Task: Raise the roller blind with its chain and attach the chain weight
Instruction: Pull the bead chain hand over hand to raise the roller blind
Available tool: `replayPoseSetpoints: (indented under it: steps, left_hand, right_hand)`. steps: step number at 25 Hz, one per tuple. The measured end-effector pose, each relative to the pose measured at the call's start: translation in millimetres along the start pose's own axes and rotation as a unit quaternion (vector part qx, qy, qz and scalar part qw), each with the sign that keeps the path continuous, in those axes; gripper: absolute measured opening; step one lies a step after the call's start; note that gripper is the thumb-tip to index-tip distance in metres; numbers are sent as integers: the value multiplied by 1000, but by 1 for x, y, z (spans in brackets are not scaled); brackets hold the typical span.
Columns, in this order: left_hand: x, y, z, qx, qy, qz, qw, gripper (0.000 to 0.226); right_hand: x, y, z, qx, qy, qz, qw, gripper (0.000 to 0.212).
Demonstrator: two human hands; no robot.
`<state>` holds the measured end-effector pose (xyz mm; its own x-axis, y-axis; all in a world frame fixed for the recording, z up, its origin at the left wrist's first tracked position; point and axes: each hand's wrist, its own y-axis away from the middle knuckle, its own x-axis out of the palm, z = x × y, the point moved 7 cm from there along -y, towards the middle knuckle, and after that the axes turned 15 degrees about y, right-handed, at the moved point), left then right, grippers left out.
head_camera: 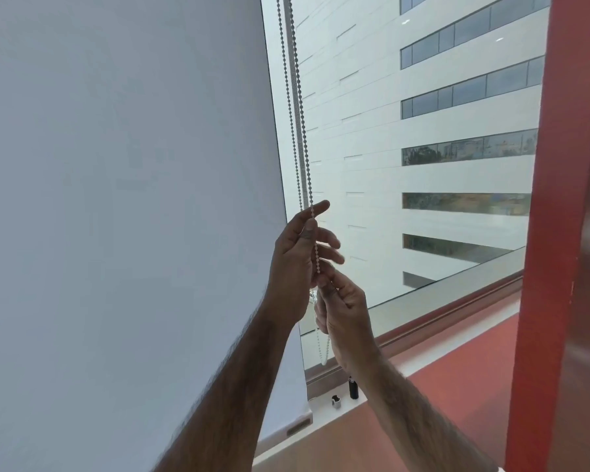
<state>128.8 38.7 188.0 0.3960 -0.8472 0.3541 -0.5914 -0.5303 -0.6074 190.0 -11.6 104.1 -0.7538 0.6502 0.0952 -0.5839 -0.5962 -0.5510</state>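
We see the bead chain [304,131] right of centre, its lower loop partly hidden behind our right hand [344,311], which pinches it just under our left hand [295,264], also pinching it; the roller blind [116,199] fills the left; a black cylinder [354,390] and a small silver piece [336,401], too small to make out, stand on the pale sill [324,419]; a red pillar [566,233] is cut off at the right.
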Motion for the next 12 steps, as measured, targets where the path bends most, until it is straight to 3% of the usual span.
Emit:
replayPoseSetpoints:
  steps: [5, 10, 12]
  left_hand:
    - [-10, -9, -2, 92, -51, -78, 991, 31]
    - [-30, -5, -5, 153, -148, -116, 970, 32]
    - [-35, 1, 2, 158, -161, -113, 968, 31]
  right_hand:
    - [-4, -18, -3, 15, 47, 39, 998, 26]
    - [-18, -47, 34, 0, 42, -43, 998, 30]
    - [-15, -62, 55, -21, 15, -38, 999, 31]
